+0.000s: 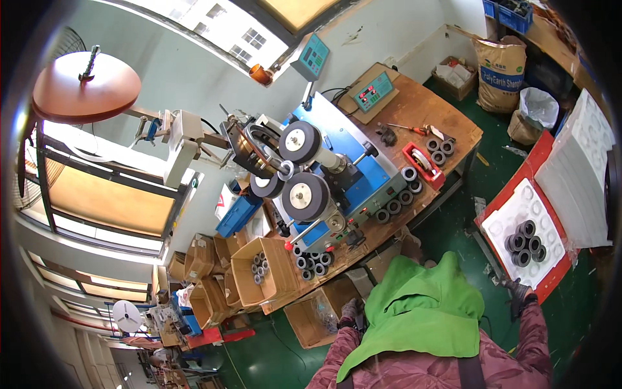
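Observation:
My left hand (352, 310), in a dark glove, hangs low beside the green apron (414, 305), close to a cardboard box. Its fingers are too small and shaded to read. My right hand (516, 293), also gloved, is at the near corner of a white moulded tray (518, 207), its fingers apart with nothing visible in them. Several black rings (525, 244) lie grouped on that tray, which rests on a red board (556, 275). Ahead stands a blue winding machine (369, 188), whose black rollers (306, 196) surround a small grey ring (286, 170).
More rings (392, 206) line the wooden bench's (453, 120) near edge, beside a red tape dispenser (424, 164). A screwdriver (408, 128) lies behind. Cardboard boxes (265, 295) stand left, one holding rings. White stacked trays (576, 175) and a sack (500, 74) are at right.

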`<move>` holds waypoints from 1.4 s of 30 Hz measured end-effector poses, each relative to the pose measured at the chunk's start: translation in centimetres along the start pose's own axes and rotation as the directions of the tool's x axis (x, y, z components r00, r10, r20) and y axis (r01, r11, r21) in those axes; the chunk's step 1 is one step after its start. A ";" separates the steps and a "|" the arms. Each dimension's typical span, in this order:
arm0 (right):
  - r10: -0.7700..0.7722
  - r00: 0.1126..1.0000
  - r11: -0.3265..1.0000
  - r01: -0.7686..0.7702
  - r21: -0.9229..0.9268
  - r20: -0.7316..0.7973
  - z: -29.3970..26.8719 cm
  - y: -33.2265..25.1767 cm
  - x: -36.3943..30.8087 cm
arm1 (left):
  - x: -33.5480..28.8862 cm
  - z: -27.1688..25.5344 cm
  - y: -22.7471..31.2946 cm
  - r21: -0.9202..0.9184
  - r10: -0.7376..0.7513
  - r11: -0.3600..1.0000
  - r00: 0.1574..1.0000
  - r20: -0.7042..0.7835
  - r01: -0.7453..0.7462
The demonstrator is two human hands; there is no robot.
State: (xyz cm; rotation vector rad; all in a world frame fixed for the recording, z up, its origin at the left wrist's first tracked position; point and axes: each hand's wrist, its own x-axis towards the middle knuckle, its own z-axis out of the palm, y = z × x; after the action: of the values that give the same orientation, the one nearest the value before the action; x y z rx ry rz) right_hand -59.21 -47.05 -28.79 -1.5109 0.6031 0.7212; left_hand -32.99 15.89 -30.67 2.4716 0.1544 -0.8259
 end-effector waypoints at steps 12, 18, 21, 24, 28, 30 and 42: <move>0.413 0.908 0.874 -0.370 0.314 -0.078 1.6 -9.0 -2.1 | 0.7 0.1 -0.2 -0.910 -0.402 0.199 0.877 0.262 0.364; 0.169 0.980 0.974 -0.149 -0.173 0.105 0.3 -5.0 -0.1 | 0.8 -0.2 0.4 -0.872 -0.443 0.279 0.859 0.254 0.402; 0.332 0.942 0.941 -0.335 0.051 0.054 1.0 -7.4 -1.2 | 1.0 0.0 -0.6 -0.852 -0.376 0.368 0.898 0.231 0.373; 0.450 0.888 0.866 -0.411 0.284 -0.089 1.4 -7.9 -2.2 | 0.9 -0.1 -1.7 0.264 0.072 0.961 0.996 0.058 -0.085; 0.428 0.898 0.838 -0.353 0.416 -0.100 1.8 -12.4 -4.8 | 0.9 0.1 -2.8 -0.870 -0.261 0.367 0.934 0.245 0.331; 0.425 0.898 0.839 -0.345 0.420 -0.113 1.8 -13.2 -5.4 | 0.5 0.1 -1.1 0.266 0.031 0.963 0.999 0.018 -0.035; 0.458 0.878 0.819 -0.356 0.450 -0.140 2.3 -11.2 -5.5 | -0.5 1.7 -1.9 -0.917 -0.384 0.144 0.875 0.294 0.372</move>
State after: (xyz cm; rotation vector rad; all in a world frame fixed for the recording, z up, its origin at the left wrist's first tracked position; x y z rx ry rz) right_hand -54.72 -44.27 -17.23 -1.0820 1.2203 0.6810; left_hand -34.79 16.69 -32.38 1.1696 1.0288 -0.5787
